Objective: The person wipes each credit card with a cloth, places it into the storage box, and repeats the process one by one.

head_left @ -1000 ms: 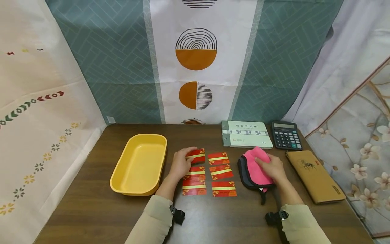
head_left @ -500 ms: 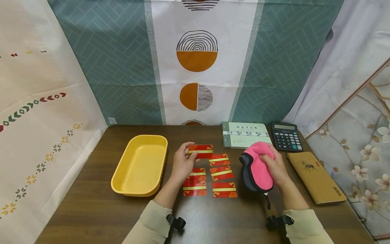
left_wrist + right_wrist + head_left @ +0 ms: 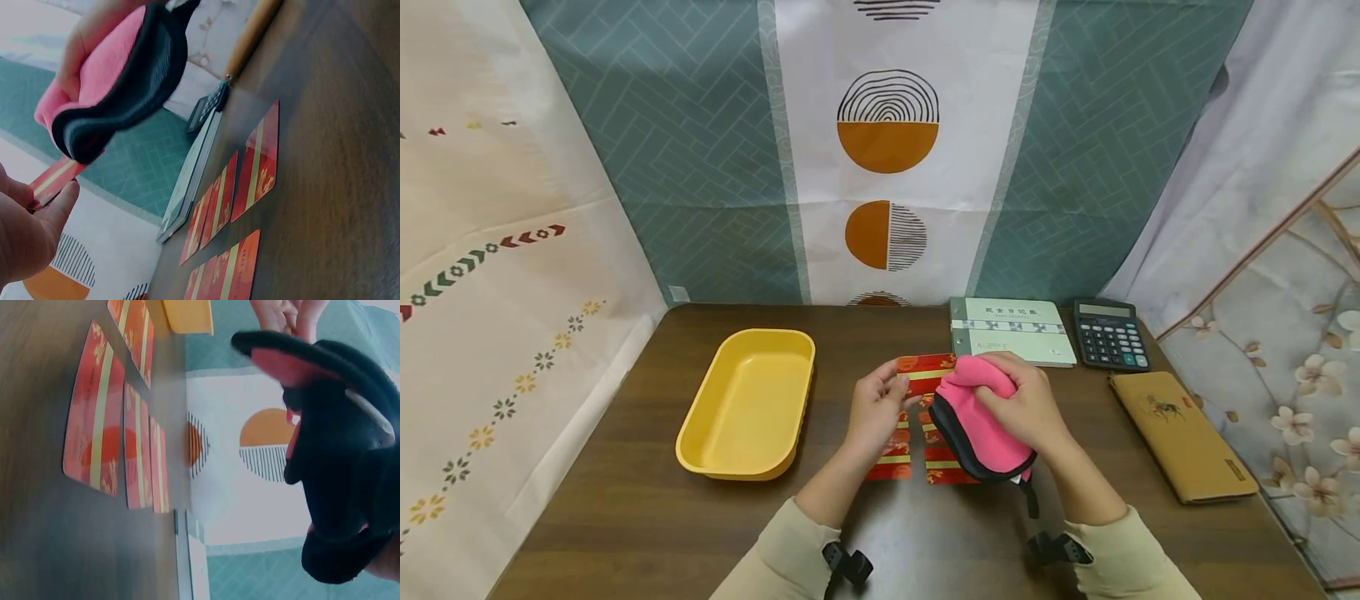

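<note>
My left hand (image 3: 874, 410) pinches a red card (image 3: 925, 373) with a gold stripe, between thumb and fingers, raised over the table. A soft pink pouch (image 3: 983, 429) with a dark side and a short dark strap is gripped by my right hand (image 3: 1028, 398). The card's right end meets the pouch's edge in the head view. From the left wrist, the card (image 3: 57, 180) reaches the pouch's dark rim. The right wrist view shows the pouch's dark side (image 3: 340, 462) and some pink at its mouth. Below lie several matching red cards (image 3: 889, 454) in two columns, partly hidden.
A yellow plastic tray (image 3: 687, 442) stands to the left on the brown table (image 3: 625, 517). At the back right are a pale green ledger book (image 3: 1015, 329) and a black calculator (image 3: 1111, 333). A tan wallet (image 3: 1183, 437) lies at the right edge.
My left hand has lifted the card from the top of the left column and moved right. My right hand has raised the pouch and brought it left, so the two now meet.
</note>
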### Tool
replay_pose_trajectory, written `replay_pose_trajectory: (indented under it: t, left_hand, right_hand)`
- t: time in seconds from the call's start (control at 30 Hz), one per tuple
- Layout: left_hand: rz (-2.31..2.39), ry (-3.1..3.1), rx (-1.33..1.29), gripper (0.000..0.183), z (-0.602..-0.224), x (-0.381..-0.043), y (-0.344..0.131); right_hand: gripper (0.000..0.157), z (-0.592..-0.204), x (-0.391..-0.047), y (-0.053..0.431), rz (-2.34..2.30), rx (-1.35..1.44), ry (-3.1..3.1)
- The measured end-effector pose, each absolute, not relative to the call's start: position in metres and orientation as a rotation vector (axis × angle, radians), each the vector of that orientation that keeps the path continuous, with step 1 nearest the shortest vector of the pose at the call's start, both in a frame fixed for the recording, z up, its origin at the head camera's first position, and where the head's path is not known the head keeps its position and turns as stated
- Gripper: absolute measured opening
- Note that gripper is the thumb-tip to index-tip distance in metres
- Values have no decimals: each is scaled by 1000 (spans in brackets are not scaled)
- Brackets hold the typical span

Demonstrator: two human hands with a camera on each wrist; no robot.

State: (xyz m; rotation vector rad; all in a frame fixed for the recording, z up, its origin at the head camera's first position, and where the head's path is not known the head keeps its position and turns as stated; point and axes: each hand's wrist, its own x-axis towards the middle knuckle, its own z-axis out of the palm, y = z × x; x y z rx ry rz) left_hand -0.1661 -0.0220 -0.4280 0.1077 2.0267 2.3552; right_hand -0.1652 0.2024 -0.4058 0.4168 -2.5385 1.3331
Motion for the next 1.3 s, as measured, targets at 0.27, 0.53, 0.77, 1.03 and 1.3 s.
replay_pose_trajectory:
  t: [0.27, 0.53, 0.77, 1.03, 1.3]
  left_hand:
    - [2293, 2042, 138, 36, -433, -158, -19]
    - [2226, 2178, 265, 26, -438, -154, -10]
    - [2218, 2145, 361, 32, -438, -155, -10]
    - [2251, 2112, 384, 29, -425, -156, -20]
    - [2242, 2067, 442, 28, -423, -156, -17]
  right_hand:
    - [40, -405, -167, 187, 1167, 241, -2694]
    - [43, -407, -159, 155, 951, 272, -2581]
    - [47, -414, -147, 139, 886, 431, -2400]
    - [40, -405, -156, 162, 841, 344, -2319]
    - [45, -401, -148, 144, 779, 434, -2322]
